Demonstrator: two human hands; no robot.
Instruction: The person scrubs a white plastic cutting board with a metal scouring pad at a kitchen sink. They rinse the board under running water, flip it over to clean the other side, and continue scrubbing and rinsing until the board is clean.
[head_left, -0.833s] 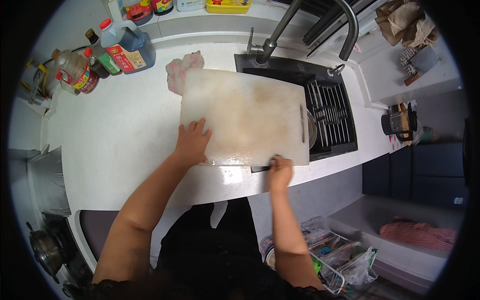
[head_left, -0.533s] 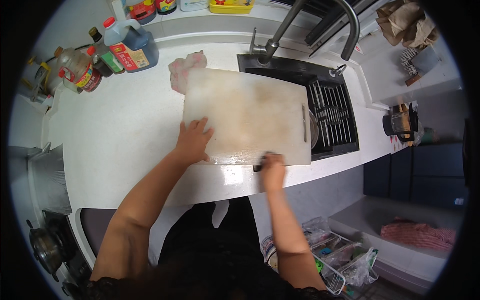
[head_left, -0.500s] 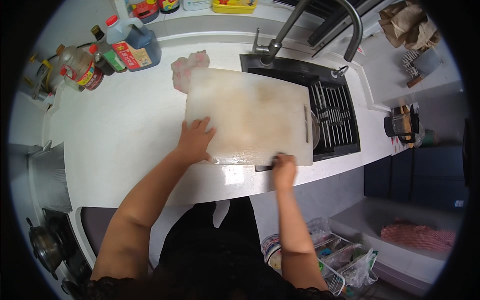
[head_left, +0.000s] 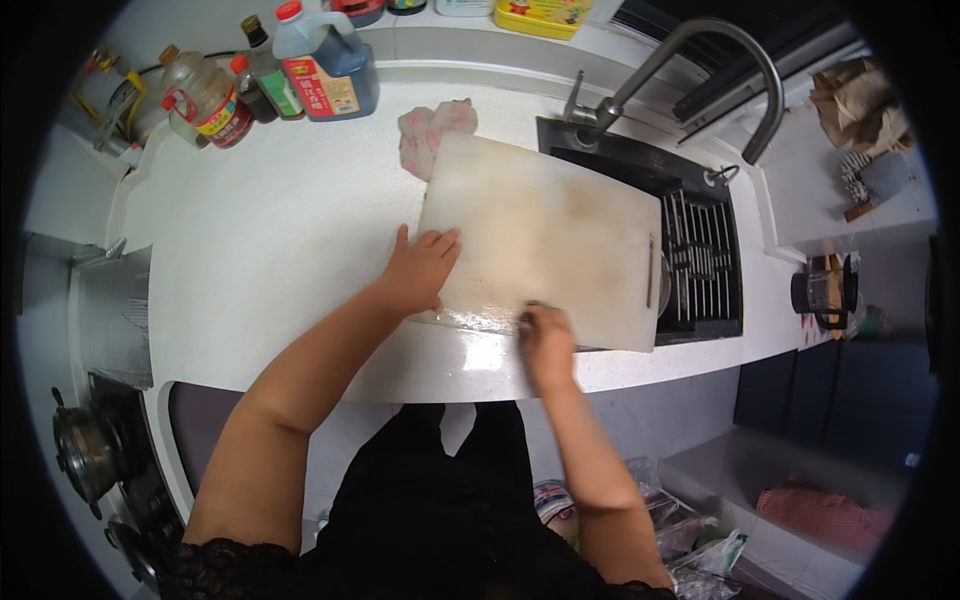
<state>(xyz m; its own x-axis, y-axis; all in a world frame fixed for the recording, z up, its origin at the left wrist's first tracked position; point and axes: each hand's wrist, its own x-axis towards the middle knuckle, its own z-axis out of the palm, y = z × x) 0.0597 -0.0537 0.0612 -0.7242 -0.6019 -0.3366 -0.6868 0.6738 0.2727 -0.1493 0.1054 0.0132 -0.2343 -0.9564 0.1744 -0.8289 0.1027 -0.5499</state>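
Observation:
A large whitish cutting board point(head_left: 545, 225) with brownish stains lies flat, its right part over the dark sink point(head_left: 722, 318) and its left part on the counter. My left hand point(head_left: 420, 272) rests with fingers spread on the board's left edge. At the near edge, my right hand point(head_left: 549, 345) is closed round a small dark scrubbing pad point(head_left: 527, 319), mostly hidden by the fingers and pressed to the wet surface. Beyond the board's far left corner lies a crumpled grey-and-pink cloth point(head_left: 432, 138).
Several sauce bottles and a big jug point(head_left: 325, 70) stand at the back left of the white counter point(head_left: 260, 230). A curved faucet point(head_left: 690, 40) rises behind the sink, which holds a metal rack point(head_left: 700, 250). A pot point(head_left: 85, 450) sits far left.
My right hand has slid left along the board's near edge with the dark pad. My left hand stays on the left edge. The whole view has shifted a little.

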